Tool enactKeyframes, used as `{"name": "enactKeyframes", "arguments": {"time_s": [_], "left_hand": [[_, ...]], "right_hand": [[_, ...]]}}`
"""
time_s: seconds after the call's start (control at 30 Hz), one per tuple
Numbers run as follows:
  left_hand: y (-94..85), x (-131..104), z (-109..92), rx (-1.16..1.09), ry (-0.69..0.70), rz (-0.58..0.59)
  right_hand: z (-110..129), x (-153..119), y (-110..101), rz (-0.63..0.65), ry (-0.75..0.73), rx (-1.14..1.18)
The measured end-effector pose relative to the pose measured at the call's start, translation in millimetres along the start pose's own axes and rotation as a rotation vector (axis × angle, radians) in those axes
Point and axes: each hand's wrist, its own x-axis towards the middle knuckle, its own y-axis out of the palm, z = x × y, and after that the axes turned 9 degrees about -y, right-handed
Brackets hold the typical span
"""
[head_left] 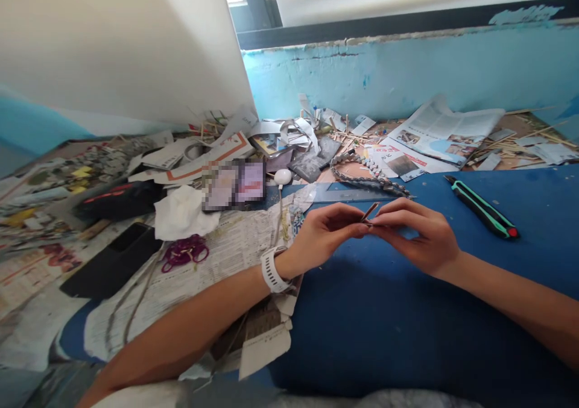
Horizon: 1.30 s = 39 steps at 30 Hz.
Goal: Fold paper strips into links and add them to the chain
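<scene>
Over the blue tabletop [362, 329], my left hand [328, 234] and my right hand [418, 233] meet fingertip to fingertip. Between them is a small folded paper piece [370, 212], pinched by the thumb and fingers of each hand; one narrow end sticks up at a slant. My fingers cover the rest of it. A white watch [272, 269] is on my left wrist. Just beyond my hands lie a clear ruler [344, 196] and a chain of folded paper links [362, 170]. To the right of my right hand rests a green and black cutter knife [484, 208].
Newspaper [235, 239] covers the left side, with a white cloth [181, 212], purple cord [184, 252], a black case [113, 260] and a phone [251, 182]. Paper scraps and thin sticks lie along the blue wall [389, 73]. A printed sheet [443, 131] lies at the back right.
</scene>
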Motion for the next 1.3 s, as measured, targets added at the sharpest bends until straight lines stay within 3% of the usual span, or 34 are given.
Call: {"name": "enactKeyframes", "arguments": {"time_s": [0.17,0.37,0.47,0.8,1.0,1.3], "left_hand": [[-1.7,1.9,-6.1,-0.187,-0.104,0.085],[-4.2,1.6,-8.5,-0.183,-0.093,0.123],[-4.2,2.4,-6.5,-0.175,-0.078,0.097],[1.9,0.5,-10.0,-0.139,-0.033,0.011],[4.3,0.7,-13.8,-0.118,0.062,-0.045],[3.3,-0.3,-9.2,-0.033,0.131,0.009]], "right_hand": [[-4.2,-7.6,-2.0,0.092,-0.115,-0.081],[-7.3,-13.9,-11.5,0.295,-0.388,-0.177],[-6.4,-13.6,-12.7,0.352,-0.358,-0.167],[-9.7,-14.3,-4.9,0.260,-0.315,-0.279],[-1.2,-7.2,0.2,0.144,-0.045,-0.043],[6.6,-4.4,5.9,-0.046,0.408,0.191]]}}
